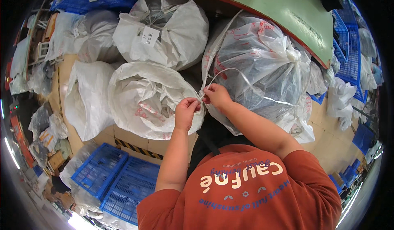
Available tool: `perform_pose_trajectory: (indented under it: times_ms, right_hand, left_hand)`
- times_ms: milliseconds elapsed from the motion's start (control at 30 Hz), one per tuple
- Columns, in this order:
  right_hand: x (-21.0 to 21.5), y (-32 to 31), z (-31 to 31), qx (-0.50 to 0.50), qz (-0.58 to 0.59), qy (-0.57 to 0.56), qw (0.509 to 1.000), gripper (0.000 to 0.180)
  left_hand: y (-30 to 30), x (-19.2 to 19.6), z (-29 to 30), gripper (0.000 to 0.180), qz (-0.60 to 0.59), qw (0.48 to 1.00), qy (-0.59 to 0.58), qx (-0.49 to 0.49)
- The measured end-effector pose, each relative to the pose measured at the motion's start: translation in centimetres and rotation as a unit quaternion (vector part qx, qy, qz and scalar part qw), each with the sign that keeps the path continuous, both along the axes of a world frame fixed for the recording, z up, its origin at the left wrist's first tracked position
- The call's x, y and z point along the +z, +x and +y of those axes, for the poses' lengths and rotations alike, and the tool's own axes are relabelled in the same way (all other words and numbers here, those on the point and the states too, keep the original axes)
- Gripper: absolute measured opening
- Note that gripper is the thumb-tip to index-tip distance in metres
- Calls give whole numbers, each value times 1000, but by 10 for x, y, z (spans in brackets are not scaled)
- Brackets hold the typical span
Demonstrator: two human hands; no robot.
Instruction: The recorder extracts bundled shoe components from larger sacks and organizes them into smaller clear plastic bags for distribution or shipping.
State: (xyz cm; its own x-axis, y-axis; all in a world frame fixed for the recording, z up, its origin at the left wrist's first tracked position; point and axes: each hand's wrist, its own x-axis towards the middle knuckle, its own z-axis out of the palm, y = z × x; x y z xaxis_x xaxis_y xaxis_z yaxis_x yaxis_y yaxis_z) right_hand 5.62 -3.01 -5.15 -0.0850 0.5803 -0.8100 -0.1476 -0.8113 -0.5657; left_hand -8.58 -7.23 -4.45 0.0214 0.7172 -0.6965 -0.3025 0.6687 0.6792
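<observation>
Between two big sacks, my hands meet at a thin white tie string (238,70). The string arcs from my fingers over the large clear plastic bag (262,61), which is knotted at its top and sits inside a white woven sack (210,57). My left hand (187,111) pinches the string close to the rim of the rolled-open white sack (123,80). My right hand (217,96), fingers closed, grips the string just above and to the right of it. The exact knot or edge between the fingertips is too small to make out.
More white sacks stand behind, one with a paper label (150,36), and another sack (88,98) leans at the left. A green tabletop (283,8) overhangs the far side. Blue plastic crates (129,189) are at the lower left, and others (351,49) are stacked at the right.
</observation>
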Motion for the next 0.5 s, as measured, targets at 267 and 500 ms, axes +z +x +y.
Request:
perform_pose_trajectory:
  times_ms: [267,500]
  right_hand:
    - [2,0,-3,-35,28,-58,997,9]
    - [-6,-4,-13,-55,82,-10,995,18]
  left_hand:
    - [-8,9,4,8,95,992,9,-77]
    - [-11,5,1,10,111,992,11,-64]
